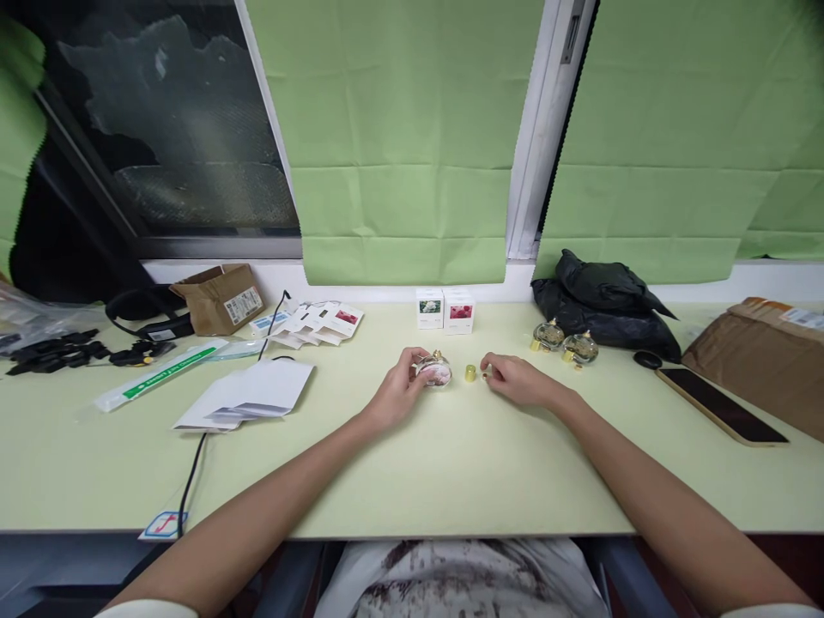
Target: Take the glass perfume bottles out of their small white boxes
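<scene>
In the middle of the table, my left hand (400,388) is closed around a round glass perfume bottle (435,371) with a gold neck and a pinkish front. A short gold cap (470,373) stands on the table between my hands, apart from the bottle. Just right of that cap is my right hand (515,378), its fingertips pinched on a small gold piece (485,376) too tiny to make out fully. Behind the bottle stand small white boxes (459,312) with flower pictures on them.
To the right stand two more glass bottles (580,347) with gold caps, black plastic bags (605,300), a phone (721,405) and a brown parcel (760,360). Leftward lie white folded cartons (248,395), flower-printed cartons (315,324), an open cardboard box (222,298) and a black cable (193,472).
</scene>
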A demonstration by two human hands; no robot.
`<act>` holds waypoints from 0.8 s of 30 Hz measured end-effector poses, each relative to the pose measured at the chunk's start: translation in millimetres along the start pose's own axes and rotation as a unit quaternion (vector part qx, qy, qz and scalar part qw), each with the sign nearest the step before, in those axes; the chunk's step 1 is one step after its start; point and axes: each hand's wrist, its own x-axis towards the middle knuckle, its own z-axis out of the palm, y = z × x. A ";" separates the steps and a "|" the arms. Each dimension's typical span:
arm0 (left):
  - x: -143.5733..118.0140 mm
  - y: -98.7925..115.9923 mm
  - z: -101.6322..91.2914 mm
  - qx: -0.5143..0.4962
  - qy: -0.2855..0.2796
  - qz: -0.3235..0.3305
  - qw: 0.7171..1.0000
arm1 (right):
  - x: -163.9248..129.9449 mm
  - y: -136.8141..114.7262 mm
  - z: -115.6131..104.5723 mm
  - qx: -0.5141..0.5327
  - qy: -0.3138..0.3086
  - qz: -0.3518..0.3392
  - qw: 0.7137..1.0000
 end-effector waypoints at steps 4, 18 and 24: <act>-6.3 10.8 0.4 0.031 -0.035 0.021 0.999 | -1.1 -22.5 -2.0 0.024 0.116 -0.050 0.992; -19.9 24.9 9.8 0.035 -0.101 0.041 0.993 | -6.9 -62.3 15.0 0.224 0.074 -0.063 0.970; -21.0 28.3 13.2 0.004 -0.135 0.036 0.990 | -7.4 -65.3 11.9 0.212 0.059 -0.064 0.973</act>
